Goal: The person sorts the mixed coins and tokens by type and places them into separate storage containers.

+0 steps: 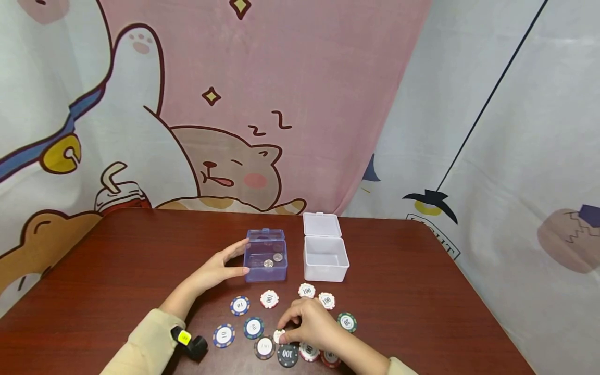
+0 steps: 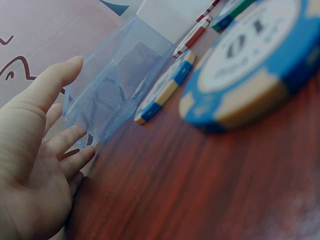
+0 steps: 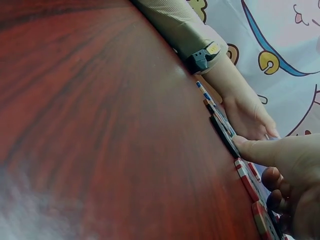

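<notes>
My left hand (image 1: 217, 268) is beside the blue see-through box (image 1: 265, 275), its thumb and fingers fairly straight at the box's left side. That box has its lid raised and holds two silver coins (image 1: 277, 257). In the left wrist view, the left hand (image 2: 37, 155) is spread against the box (image 2: 117, 82). Low among the poker chips, my right hand (image 1: 309, 320) pinches a small pale coin (image 1: 278, 336) between thumb and fingertip. A black 100 chip (image 1: 288, 355) and a grey-brown chip (image 1: 264, 347) lie near its thumb. The right wrist view hides the coin.
A white box (image 1: 326, 273), lid up, stands right of the blue one. Blue 10 chips (image 1: 224, 336), white-and-red 100 chips (image 1: 269, 299) and a green 20 chip (image 1: 347, 322) lie around the right hand on the brown table (image 1: 422, 302). A printed curtain (image 1: 300, 78) hangs behind.
</notes>
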A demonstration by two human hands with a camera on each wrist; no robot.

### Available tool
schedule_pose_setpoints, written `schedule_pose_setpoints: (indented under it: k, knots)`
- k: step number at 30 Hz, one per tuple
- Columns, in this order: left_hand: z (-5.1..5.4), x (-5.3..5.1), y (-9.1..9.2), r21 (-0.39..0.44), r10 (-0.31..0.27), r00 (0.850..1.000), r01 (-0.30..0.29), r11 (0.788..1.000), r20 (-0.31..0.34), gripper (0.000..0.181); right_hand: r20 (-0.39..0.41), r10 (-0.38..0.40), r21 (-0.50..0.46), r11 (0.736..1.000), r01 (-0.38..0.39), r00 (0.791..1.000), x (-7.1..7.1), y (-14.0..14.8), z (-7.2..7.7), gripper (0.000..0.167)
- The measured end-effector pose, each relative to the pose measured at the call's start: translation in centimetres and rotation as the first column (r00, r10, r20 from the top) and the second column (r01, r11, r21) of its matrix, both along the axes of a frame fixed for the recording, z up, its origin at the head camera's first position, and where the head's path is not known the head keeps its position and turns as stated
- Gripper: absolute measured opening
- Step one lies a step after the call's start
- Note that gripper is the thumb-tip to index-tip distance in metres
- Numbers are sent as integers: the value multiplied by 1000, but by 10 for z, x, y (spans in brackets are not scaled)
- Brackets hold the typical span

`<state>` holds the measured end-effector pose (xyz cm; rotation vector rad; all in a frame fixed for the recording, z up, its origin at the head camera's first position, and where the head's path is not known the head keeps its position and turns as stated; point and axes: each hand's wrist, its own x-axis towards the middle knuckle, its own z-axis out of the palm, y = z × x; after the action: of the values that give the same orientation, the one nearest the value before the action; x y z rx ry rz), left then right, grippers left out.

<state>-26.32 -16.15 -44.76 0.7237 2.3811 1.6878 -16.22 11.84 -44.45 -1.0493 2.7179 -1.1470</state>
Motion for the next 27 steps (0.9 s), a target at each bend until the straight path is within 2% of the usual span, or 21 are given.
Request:
schedule_pose_setpoints:
  k: [10,19,27]
  knots:
    - [2,0,-1,-5,6,1000,-6,1000,-6,76,-3,-12,64,998,12,1000,0,-2,4,16]
    - [0,-1,-1,-4,0,1000,-1,1000,-11,76,77,-61,3,998,61,995,1,-2,4,17]
    - [0,-1,0,-6,7,1000,-7,1000,-1,77,116,-58,-63,996,66,992,1,-1,5,17]
